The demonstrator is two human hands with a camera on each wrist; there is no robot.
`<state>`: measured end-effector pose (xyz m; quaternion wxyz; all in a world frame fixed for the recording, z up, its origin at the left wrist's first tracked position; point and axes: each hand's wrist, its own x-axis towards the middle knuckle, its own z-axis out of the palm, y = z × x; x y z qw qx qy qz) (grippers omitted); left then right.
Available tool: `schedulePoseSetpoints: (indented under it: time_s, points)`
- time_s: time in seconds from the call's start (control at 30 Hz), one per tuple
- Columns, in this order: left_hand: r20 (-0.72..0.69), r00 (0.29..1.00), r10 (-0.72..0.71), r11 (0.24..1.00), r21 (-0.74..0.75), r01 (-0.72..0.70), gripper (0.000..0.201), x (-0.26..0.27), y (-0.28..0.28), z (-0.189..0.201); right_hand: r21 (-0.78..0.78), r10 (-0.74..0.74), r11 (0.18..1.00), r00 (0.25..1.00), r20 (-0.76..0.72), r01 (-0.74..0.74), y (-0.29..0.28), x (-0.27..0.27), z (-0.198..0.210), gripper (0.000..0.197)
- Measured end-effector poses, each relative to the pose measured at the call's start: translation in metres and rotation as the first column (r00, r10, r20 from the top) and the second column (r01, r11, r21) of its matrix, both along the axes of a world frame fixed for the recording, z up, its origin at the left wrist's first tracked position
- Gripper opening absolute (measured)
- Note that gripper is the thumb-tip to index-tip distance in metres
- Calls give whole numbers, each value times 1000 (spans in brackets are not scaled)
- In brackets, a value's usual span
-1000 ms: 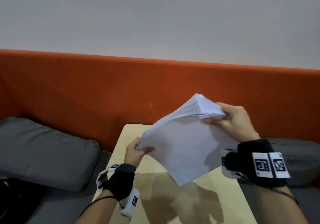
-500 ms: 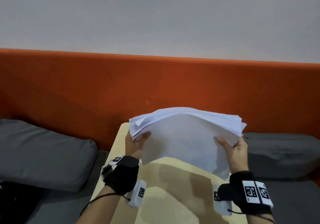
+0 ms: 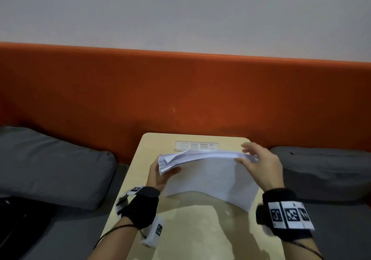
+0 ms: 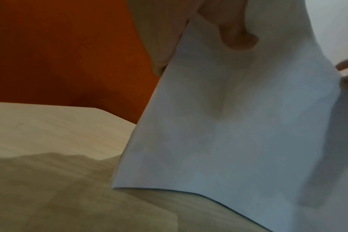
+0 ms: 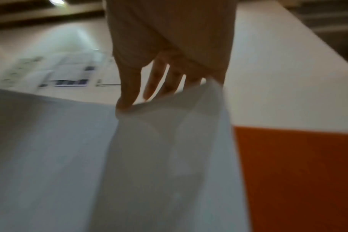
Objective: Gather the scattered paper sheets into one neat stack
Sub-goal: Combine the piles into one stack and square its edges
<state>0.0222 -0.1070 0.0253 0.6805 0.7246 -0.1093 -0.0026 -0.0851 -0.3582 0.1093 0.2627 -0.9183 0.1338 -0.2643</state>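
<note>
A thick stack of white paper sheets (image 3: pixel 208 177) hangs above the pale wooden table (image 3: pixel 180 229), its long edges roughly level and the lower edge close to the tabletop. My left hand (image 3: pixel 160 176) grips the stack's left end, thumb on the near face and fingers behind. My right hand (image 3: pixel 259 165) pinches the upper right corner, thumb in front, blurred fingers over the top edge. In the left wrist view the thumb (image 4: pixel 236 36) presses the sheet (image 4: pixel 228 141). The right wrist view shows the thumb (image 5: pixel 127 100) on the paper (image 5: pixel 129 172).
A printed label (image 3: pixel 196 145) is set in the table near its far edge. Grey cushions lie left (image 3: pixel 50 169) and right (image 3: pixel 325 169) of the table. An orange padded backrest (image 3: pixel 180 91) runs behind, under a pale wall.
The stack has come down from a raised, tilted hold to a level one low over the table. My right hand dropped and moved to the stack's right end.
</note>
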Motion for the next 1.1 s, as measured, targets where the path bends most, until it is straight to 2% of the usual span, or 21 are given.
schedulePoseSetpoints:
  time_s: [0.03,0.07,0.17,0.27,0.4,0.5,0.67,0.8,0.87,0.93,1.03,1.1]
  points:
    - [-6,1000,0,1000,5,0,40,1,0,0,-128,77,989,997,13,-74,8,8,5,27]
    - [-14,1000,-5,1000,7,5,41,2,0,1,-192,164,969,986,32,-155,18,17,8,24]
    - [-18,1000,-17,1000,-2,17,42,1,0,4,-176,372,911,928,-38,-372,58,46,14,25]
    - [-36,999,-24,999,-28,23,49,0,-1,10,-223,457,859,887,-72,-461,89,66,9,17]
    - [-35,996,-77,994,-82,74,50,4,-6,15,-302,410,868,912,-12,-394,98,74,6,15]
    - [-32,996,-85,990,-112,80,51,7,-9,13,-410,436,823,900,13,-393,111,73,7,25]
    - [3,995,-96,992,-87,96,45,4,-9,15,-194,484,839,860,-165,-509,115,79,7,19]
    - [-21,996,-86,985,-152,82,63,6,-5,8,-191,494,846,867,-69,-497,121,73,6,21]
    - [-32,997,-69,980,-187,62,77,7,-3,8,-206,501,827,852,-149,-523,126,74,8,22]
    - [2,999,-38,980,-193,38,81,10,-4,9,-211,469,820,836,-283,-532,128,79,12,21]
    - [22,999,-35,974,-224,39,77,10,-5,12,-221,435,816,820,-373,-534,129,81,19,28]
    - [33,999,-31,970,-239,38,71,9,-3,11,-236,430,810,817,-384,-537,123,75,19,46]
